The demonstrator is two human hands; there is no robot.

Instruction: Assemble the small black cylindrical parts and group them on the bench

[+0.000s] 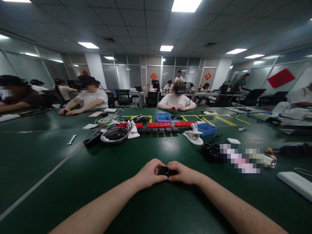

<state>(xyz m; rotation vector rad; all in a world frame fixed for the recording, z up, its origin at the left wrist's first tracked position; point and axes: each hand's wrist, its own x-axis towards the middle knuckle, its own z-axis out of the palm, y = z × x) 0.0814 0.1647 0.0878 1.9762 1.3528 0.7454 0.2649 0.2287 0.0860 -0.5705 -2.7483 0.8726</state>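
Between my two hands, low over the green table (136, 208), is a small black part with a round opening (165, 170); its exact kind does not show. My left hand (150, 174) grips it from the left, thumb in front and fingers behind. From the right, my right hand (181, 173) closes on the same part, its thumb almost meeting the left thumb. Much of the part is hidden by the fingers. Several black round pieces (211, 152) lie to the right, beyond my right hand.
Ahead lie a round metal pan (114, 135) with cords, red socket strips (159, 124), a white clip base (193, 138) and a blue bin (206, 129). A wrench (71, 140) lies left, a white flat case (296, 185) right. A co-worker (177, 99) sits opposite.
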